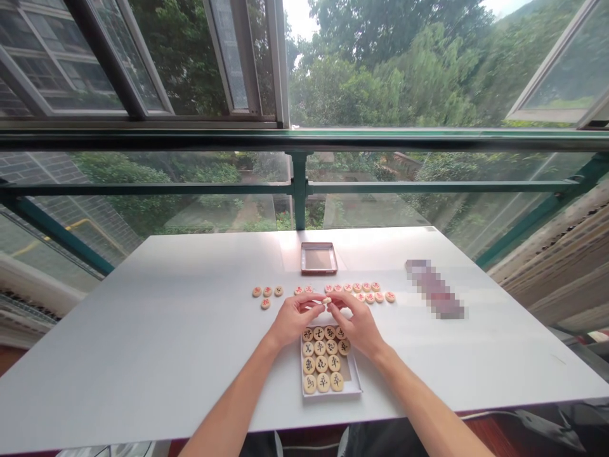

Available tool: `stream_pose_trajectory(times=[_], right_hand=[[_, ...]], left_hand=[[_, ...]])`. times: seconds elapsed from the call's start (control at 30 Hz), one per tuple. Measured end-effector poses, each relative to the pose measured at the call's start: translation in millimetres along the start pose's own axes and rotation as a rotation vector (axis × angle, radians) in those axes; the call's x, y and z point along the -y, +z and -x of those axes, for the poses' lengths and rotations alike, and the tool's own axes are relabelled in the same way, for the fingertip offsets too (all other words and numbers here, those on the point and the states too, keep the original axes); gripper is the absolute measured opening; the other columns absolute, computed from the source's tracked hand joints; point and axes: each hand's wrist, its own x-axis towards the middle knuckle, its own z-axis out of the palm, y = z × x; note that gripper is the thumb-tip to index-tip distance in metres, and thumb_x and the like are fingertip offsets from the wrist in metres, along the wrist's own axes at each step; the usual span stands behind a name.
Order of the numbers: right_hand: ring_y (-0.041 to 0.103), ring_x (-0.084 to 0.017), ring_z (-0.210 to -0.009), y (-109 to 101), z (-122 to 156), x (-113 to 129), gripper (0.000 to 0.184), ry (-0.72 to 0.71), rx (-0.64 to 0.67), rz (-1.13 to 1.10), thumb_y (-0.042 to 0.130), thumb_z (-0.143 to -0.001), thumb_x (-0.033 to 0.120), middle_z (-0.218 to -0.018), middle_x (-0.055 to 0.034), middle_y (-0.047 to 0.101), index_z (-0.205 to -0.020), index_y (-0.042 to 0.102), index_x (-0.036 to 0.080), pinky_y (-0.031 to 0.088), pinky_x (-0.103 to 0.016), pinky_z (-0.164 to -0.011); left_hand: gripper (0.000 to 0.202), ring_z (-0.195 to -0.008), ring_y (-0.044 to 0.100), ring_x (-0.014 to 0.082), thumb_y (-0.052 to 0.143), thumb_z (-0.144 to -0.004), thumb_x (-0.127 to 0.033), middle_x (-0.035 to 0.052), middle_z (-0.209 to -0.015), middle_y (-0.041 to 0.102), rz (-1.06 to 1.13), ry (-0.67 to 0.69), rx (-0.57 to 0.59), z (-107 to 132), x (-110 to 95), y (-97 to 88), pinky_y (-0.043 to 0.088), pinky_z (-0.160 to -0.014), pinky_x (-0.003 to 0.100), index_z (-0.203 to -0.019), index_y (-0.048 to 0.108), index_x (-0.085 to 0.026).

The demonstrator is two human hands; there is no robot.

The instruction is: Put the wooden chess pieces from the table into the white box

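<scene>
My left hand and my right hand meet over the far end of a shallow white box on the white table. Between their pinched fingertips they hold one round wooden chess piece. The box holds several round pieces with black characters, laid flat in rows. Beyond my hands, a loose row of pieces with red characters lies on the table, with a few more off to the left.
A small brown-rimmed lid or tray lies at the table's far middle. A blurred oblong object rests at the right. A green railing with glass panels runs behind the table, with open windows and trees beyond.
</scene>
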Motion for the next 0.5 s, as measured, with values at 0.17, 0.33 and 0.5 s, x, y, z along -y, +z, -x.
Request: stream_pose_trajectory(times=[0.17,0.33,0.5], right_hand=[[0.068,-0.019,-0.085,-0.1,-0.2,1.2,0.019,0.003,-0.003,-0.004,0.058,-0.096,0.028,-0.104,-0.0053,0.07,-0.112,0.067,0.024,0.058,-0.034,-0.08],[0.068,-0.019,-0.084,-0.9,0.2,2.9,0.022,0.011,-0.002,-0.026,0.058,-0.096,0.03,-0.103,-0.0061,0.071,-0.116,0.066,0.025,0.058,-0.036,-0.078],[0.068,-0.019,-0.082,-0.8,1.0,5.3,0.023,0.039,0.006,-0.058,0.058,-0.096,0.03,-0.101,-0.0055,0.071,-0.117,0.065,0.024,0.058,-0.035,-0.077]], left_hand=[[0.031,-0.085,0.069,0.0189,0.073,-0.084,-0.036,0.0091,-0.104,0.075,-0.02,0.005,-0.01,0.9,-4.5,0.9,0.057,-0.08,0.032,-0.11,0.076,-0.02],[0.03,-0.091,0.07,0.0222,0.075,-0.083,-0.036,0.0095,-0.102,0.076,0.046,0.001,-0.042,1.2,-3.2,2.4,0.058,-0.083,0.035,-0.107,0.075,-0.019],[0.033,-0.093,0.07,0.023,0.073,-0.084,-0.035,0.0099,-0.105,0.076,0.046,-0.008,-0.028,2.3,-5.6,2.6,0.059,-0.079,0.034,-0.112,0.075,-0.018]])
